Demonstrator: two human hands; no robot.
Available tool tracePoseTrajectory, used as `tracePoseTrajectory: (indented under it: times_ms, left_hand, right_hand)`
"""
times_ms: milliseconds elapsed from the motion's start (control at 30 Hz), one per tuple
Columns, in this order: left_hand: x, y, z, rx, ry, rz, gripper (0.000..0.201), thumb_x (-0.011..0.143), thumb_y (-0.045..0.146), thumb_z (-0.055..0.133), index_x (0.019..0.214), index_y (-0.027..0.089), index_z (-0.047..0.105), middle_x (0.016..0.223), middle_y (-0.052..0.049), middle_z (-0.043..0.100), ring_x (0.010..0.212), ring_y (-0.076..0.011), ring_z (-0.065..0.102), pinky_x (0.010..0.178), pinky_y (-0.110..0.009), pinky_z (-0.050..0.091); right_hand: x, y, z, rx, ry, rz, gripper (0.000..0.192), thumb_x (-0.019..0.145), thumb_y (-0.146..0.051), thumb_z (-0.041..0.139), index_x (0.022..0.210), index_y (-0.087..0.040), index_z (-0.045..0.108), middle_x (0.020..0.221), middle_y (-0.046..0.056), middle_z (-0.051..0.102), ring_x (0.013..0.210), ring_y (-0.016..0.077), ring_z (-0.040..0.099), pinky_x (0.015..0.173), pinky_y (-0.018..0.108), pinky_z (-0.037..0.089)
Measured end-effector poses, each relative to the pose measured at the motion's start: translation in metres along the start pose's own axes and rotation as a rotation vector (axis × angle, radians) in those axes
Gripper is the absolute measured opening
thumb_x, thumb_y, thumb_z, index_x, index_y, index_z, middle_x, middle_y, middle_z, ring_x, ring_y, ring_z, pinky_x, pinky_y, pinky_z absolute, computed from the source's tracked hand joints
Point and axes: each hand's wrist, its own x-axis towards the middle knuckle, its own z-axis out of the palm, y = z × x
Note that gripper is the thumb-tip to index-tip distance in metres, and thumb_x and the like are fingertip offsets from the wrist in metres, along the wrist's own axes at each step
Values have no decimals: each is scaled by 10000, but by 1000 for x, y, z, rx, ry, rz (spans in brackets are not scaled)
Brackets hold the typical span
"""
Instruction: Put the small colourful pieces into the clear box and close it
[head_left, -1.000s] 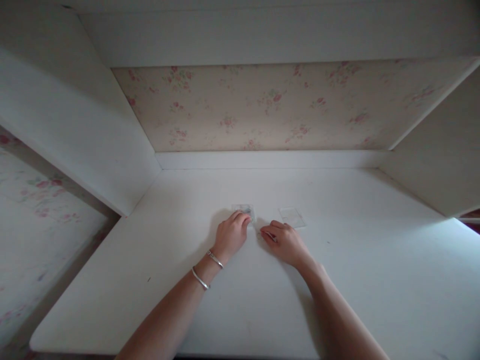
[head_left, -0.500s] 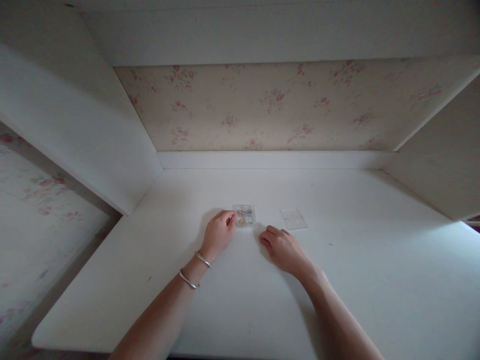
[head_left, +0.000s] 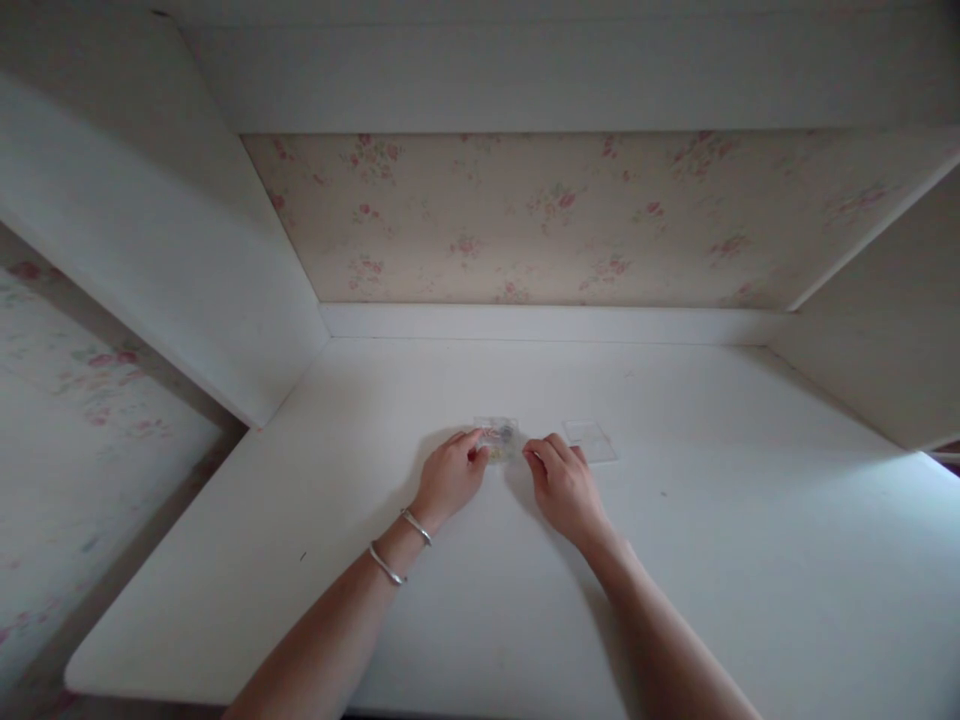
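A small clear plastic box [head_left: 500, 438] with tiny coloured bits inside lies on the white desk [head_left: 697, 560]. My left hand [head_left: 450, 474] rests beside it with thumb and forefinger pinching its left edge. My right hand [head_left: 562, 482] lies on the desk just right of the box, fingertips curled close to its right edge; whether they touch it I cannot tell. A flat clear lid [head_left: 590, 440] lies on the desk behind my right hand, apart from the box.
The desk sits in an alcove: a floral-papered back wall [head_left: 540, 215], white side panels left [head_left: 142, 250] and right [head_left: 885, 310], and a white shelf overhead [head_left: 570, 70]. The desk's left front corner ends near floral wallpaper.
My right hand has moved up and left to the box's right side. My left hand shifted slightly right and now pinches the box's left edge. The view drifted a little.
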Motion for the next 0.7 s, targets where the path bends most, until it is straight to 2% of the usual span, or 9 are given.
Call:
tracePoseTrajectory:
  times_ms: [167, 267, 400, 467, 567, 700]
  left_hand:
    - [-3, 2, 2, -19, -18, 7, 322, 893, 299, 464, 1178, 210, 586, 924, -47, 673, 800, -168, 607, 734, -261, 459]
    - [-7, 0, 2, -43, -21, 6, 342, 900, 301, 452, 1202, 204, 577, 944, -52, 675, 811, -171, 608, 757, -269, 464]
    - [-16, -5, -1, -85, -27, 23, 350, 909, 312, 434, 1212, 208, 574, 948, -53, 676, 788, -168, 604, 737, -273, 470]
    - [-20, -7, -2, -110, -26, 28, 349, 911, 319, 431, 1207, 208, 578, 942, -55, 676, 780, -167, 602, 732, -275, 471]
    - [-24, -9, -4, -135, -30, 27, 354, 917, 338, 422, 1205, 204, 579, 932, -60, 677, 772, -167, 602, 718, -274, 467]
    - [-24, -9, -5, -154, -39, 9, 361, 917, 355, 418, 1199, 196, 580, 952, -71, 676, 744, -162, 598, 672, -261, 453]
  right_hand:
    - [1, -2, 10, -1, -33, -2, 246, 955, -236, 371, 922, -195, 611, 855, 38, 610, 786, 147, 556, 745, 273, 320]
    - [0, 1, 7, -33, -2, 46, 254, 950, -264, 380, 938, -200, 625, 867, 43, 614, 807, 152, 556, 748, 277, 329]
    - [-2, 13, -7, -209, 127, 263, 262, 907, -334, 442, 1067, -214, 612, 1039, 88, 586, 957, 229, 517, 800, 345, 340]
    - [-3, 21, -14, -320, 144, 386, 348, 866, -392, 494, 1158, -221, 573, 1164, 115, 532, 1039, 286, 478, 819, 400, 340]
    - [-4, 31, -18, -395, 97, 508, 519, 819, -472, 528, 1270, -218, 495, 1311, 153, 426, 1133, 350, 429, 855, 473, 339]
    - [-4, 38, -18, -364, -3, 609, 590, 820, -535, 481, 1322, -226, 450, 1388, 185, 352, 1099, 362, 492, 890, 541, 330]
